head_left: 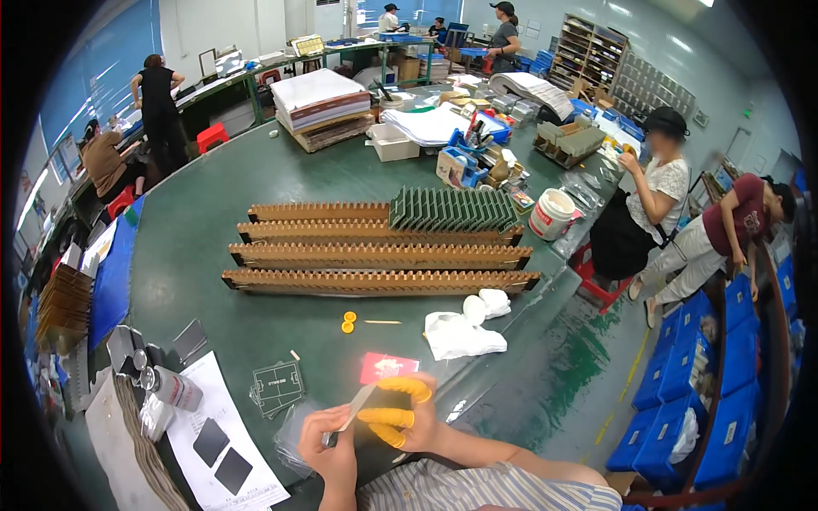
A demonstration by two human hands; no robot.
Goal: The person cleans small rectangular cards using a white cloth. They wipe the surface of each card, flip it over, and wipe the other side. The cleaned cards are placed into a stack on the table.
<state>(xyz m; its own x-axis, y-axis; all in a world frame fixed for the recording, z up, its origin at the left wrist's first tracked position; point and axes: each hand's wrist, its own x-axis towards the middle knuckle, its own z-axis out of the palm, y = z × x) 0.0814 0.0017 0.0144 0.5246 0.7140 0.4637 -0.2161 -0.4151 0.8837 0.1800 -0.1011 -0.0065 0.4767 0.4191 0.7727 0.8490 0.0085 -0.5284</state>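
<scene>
My left hand (331, 447) pinches a thin, light-coloured flat plate (361, 402), held tilted and seen nearly edge-on. Yellow finger cots cover several fingers of my right hand (416, 416). Those fingers are spread, their tips at or very near the plate's right side; firm contact is hard to make out. Just beyond the hands lies a pink-red card (388, 368). To the left is a small stack of dark green plates with white line markings (278, 387). A clear plastic bag (292, 439) rests beside my left hand.
Slotted wooden racks (383, 255) span the table's middle, green plates (452, 209) standing in the far one. Nearby lie white cloth (460, 335), yellow finger cots (348, 322) and a wooden stick (383, 322). Dark plates (232, 471) lie on paper at left. A co-worker (652, 196) sits at right.
</scene>
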